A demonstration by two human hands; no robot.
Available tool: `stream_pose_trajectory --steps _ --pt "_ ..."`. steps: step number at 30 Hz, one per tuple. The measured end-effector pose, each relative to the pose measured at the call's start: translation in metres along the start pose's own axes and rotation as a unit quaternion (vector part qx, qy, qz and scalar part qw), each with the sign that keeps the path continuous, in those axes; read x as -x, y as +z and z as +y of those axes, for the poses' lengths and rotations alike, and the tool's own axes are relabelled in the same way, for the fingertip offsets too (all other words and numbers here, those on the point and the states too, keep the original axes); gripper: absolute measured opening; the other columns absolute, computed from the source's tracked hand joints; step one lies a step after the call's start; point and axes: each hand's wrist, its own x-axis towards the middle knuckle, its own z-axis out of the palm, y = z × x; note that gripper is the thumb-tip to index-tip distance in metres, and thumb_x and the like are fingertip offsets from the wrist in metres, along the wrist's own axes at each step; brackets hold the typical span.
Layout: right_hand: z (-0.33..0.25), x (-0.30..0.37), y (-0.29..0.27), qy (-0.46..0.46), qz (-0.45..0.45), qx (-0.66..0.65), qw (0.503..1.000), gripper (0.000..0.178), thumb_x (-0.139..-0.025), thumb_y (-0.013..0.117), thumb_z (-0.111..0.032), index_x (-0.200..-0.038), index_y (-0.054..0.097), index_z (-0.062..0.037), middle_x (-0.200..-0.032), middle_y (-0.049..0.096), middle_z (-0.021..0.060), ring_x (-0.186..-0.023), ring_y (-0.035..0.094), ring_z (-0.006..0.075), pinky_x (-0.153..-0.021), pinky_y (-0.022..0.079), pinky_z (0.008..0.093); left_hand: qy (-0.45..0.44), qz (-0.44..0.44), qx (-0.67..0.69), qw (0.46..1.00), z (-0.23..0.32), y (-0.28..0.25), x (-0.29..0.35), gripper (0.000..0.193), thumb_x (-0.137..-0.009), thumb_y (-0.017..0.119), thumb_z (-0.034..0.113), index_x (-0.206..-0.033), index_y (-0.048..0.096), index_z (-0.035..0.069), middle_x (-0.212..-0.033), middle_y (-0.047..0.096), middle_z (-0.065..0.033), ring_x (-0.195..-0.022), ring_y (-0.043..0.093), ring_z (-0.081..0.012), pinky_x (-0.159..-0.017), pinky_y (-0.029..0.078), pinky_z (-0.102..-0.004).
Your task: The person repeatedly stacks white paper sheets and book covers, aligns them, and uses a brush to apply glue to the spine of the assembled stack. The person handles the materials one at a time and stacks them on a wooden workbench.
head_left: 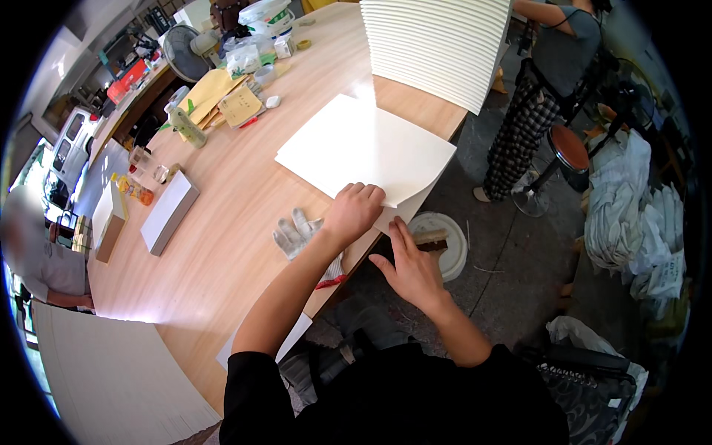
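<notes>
White paper [330, 147] at the edge of a wood-grained table [241, 174], worked by two bare hands. The paper lies mostly flat, its near corner slightly raised; whether it is one folded sheet or several cannot be told. The left hand [357, 211] has its fingers curled at this corner — whether they pinch the paper or only press on it is hidden. The right hand [413, 263] is just beside it, fingers extended, thumb spread, nothing visible in its grasp. The step in hand appears to be handling the paper's near edge; the next move, as judged here, calls for steady pressure from the left hand and a light touch from the right, lest the corner crease. Surface: near the left forearm lies a white glove [293, 236]; beyond the paper rises a stack of cream sheets [437, 48]; farther left are a pale oblong block [170, 213], a green bottle [185, 127] and yellow envelopes [211, 93]. Room: a white tub [454, 263] below the table's edge, a round stool [569, 147] near a person in checked trousers [519, 119], white sacks [619, 196] at right, a fan [183, 52] at upper left — and a second person [55, 259] at far left
</notes>
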Motion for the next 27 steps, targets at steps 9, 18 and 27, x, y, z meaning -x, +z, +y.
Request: stream_pose_trajectory --steps 9,18,27 --pt "0.009 -0.007 0.001 -0.006 0.053 -0.034 0.998 0.063 -0.098 0.065 -0.046 -0.138 0.053 0.0012 -0.144 0.057 0.0221 -0.094 0.072 0.0426 -0.076 0.060 0.0466 -0.170 0.080 0.094 0.978 -0.004 -0.025 -0.005 0.020 -0.089 0.074 0.020 -0.089 0.061 0.005 -0.074 0.064 -0.0155 -0.075 0.063 -0.0366 -0.073 0.049 -0.0456" --pt "0.049 -0.019 -0.002 0.241 -0.116 -0.867 0.421 0.074 -0.107 0.036 -0.062 -0.132 0.061 0.0038 -0.113 0.075 0.0196 -0.066 0.059 0.0164 -0.048 0.039 0.0238 -0.299 0.054 0.442 0.844 -0.062 -0.123 0.072 0.017 -0.101 0.067 0.012 -0.113 0.068 0.000 -0.113 0.069 -0.0013 -0.108 0.057 -0.0104 -0.098 0.046 -0.0313" --pt "-0.039 -0.039 0.012 0.142 -0.183 -0.739 0.632 0.043 -0.100 0.054 -0.013 -0.139 0.051 0.0040 -0.112 0.068 0.0136 -0.083 0.070 0.0221 -0.054 0.053 0.0299 -0.206 0.197 0.369 0.885 -0.023 -0.246 0.179 0.036 -0.089 0.067 -0.006 -0.124 0.068 0.003 -0.153 0.053 -0.0129 -0.143 0.047 -0.0294 -0.115 0.043 -0.0422"
